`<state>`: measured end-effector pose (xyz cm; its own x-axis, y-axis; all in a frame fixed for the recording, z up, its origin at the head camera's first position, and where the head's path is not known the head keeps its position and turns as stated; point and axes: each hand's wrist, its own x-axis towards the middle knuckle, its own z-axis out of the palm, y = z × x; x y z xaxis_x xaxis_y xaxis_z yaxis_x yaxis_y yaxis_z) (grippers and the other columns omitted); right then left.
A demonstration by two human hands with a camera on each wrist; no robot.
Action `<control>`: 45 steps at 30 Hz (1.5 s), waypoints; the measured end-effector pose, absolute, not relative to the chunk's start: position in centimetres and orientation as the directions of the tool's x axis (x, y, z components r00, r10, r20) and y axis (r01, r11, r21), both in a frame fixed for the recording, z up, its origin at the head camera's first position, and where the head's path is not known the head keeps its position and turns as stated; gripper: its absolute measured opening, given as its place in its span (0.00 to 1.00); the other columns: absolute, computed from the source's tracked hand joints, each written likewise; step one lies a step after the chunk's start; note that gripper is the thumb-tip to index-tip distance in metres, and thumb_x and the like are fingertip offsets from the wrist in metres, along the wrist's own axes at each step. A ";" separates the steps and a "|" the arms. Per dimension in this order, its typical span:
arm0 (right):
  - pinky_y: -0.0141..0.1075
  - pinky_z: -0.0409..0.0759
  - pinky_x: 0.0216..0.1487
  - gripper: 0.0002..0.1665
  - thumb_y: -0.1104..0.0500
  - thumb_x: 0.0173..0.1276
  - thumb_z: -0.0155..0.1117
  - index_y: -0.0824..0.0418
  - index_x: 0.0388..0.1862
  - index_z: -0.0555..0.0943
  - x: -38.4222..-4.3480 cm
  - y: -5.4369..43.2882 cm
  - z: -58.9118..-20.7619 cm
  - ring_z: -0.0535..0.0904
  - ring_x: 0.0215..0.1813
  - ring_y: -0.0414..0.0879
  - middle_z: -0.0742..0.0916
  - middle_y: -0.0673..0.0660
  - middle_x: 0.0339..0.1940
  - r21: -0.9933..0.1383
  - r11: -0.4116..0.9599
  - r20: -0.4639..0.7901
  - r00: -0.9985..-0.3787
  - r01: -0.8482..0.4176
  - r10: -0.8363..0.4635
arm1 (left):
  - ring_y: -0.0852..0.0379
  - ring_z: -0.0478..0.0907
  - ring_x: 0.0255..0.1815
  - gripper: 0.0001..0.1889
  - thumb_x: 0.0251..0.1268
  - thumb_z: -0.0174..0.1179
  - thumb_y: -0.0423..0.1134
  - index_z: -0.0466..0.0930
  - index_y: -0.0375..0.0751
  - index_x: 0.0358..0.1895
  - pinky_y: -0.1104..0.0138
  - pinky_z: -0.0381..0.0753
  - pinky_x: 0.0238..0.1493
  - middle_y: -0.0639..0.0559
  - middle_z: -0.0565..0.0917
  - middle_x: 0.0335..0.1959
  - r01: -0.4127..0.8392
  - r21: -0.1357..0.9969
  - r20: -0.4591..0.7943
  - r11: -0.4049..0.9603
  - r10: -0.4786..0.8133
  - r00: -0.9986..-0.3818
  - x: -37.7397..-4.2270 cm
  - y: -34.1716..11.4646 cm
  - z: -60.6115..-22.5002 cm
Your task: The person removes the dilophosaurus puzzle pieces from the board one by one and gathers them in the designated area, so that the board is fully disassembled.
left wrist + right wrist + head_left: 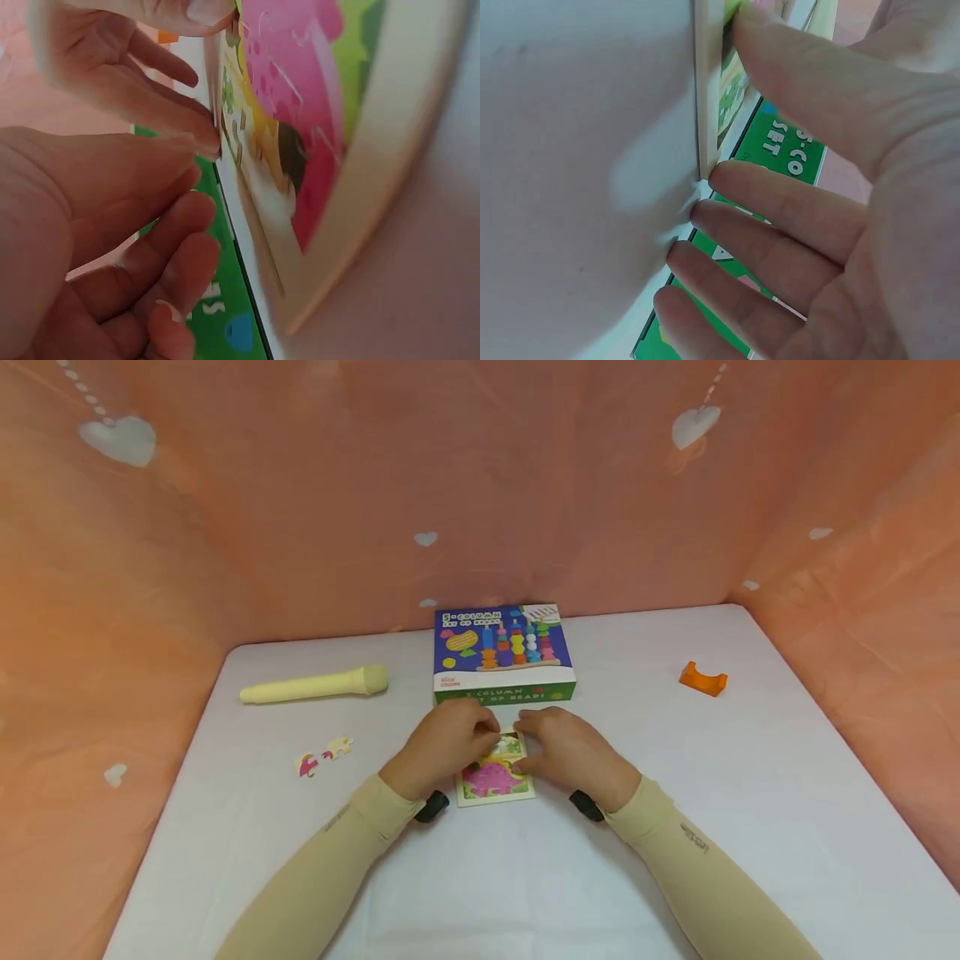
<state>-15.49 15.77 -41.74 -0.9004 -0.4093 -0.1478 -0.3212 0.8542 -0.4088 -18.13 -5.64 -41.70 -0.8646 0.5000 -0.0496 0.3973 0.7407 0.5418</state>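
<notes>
A wooden jigsaw puzzle board (495, 779) with a pink dinosaur picture lies flat between the two hands. A dark brown recess (291, 156) shows in the picture. My left hand (450, 739) hovers over the board's far left part, fingers loosely curled and thumb close to the index finger; no piece shows between them. From the right side, my right hand (573, 752) touches the board, thumb on its face and index fingertip at the far corner. Its other fingers (742, 289) extend beside the board, fairly straight. Both hands partly cover the picture.
Just behind the hands lies a bead set box (502, 652). Two loose puzzle pieces (307, 765) (339, 747) are on the left of the white table (480, 893). Beyond them is a cream toy microphone (315, 685). An orange curved block (703, 679) stands at the right.
</notes>
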 end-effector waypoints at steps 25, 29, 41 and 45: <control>0.56 0.79 0.74 0.37 0.46 0.64 0.83 0.62 0.67 0.86 -15.4 15.4 -41.7 0.83 0.71 0.60 0.87 0.62 0.68 -0.368 0.874 -0.158 -0.904 -0.319 -0.397 | 0.53 0.83 0.44 0.14 0.68 0.76 0.47 0.94 0.40 0.48 0.57 0.86 0.52 0.48 0.90 0.42 0.452 0.469 -0.042 0.759 0.530 -0.847 -17.9 -3.8 -42.3; 0.55 0.79 0.74 0.37 0.46 0.64 0.83 0.63 0.67 0.86 -15.5 15.4 -41.7 0.83 0.71 0.60 0.88 0.63 0.68 -0.367 0.870 -0.148 -0.902 -0.330 -0.405 | 0.54 0.82 0.45 0.15 0.67 0.76 0.48 0.93 0.41 0.48 0.57 0.85 0.53 0.49 0.89 0.42 0.438 0.476 -0.065 0.762 0.528 -0.847 -18.0 -3.8 -42.4; 0.55 0.80 0.72 0.36 0.46 0.64 0.84 0.63 0.65 0.87 -15.5 15.6 -41.9 0.84 0.70 0.60 0.88 0.63 0.67 -0.371 0.859 -0.122 -0.899 -0.353 -0.422 | 0.56 0.81 0.44 0.10 0.72 0.73 0.45 0.92 0.42 0.46 0.59 0.84 0.53 0.52 0.89 0.41 0.395 0.544 -0.069 0.740 0.509 -0.858 -18.3 -4.0 -42.5; 0.55 0.80 0.72 0.37 0.46 0.63 0.84 0.62 0.66 0.86 -15.4 15.6 -41.9 0.84 0.70 0.59 0.88 0.63 0.67 -0.376 0.861 -0.124 -0.902 -0.343 -0.414 | 0.56 0.82 0.41 0.08 0.76 0.69 0.42 0.93 0.44 0.44 0.61 0.85 0.50 0.53 0.91 0.39 0.372 0.582 -0.056 0.723 0.491 -0.869 -18.4 -4.1 -42.5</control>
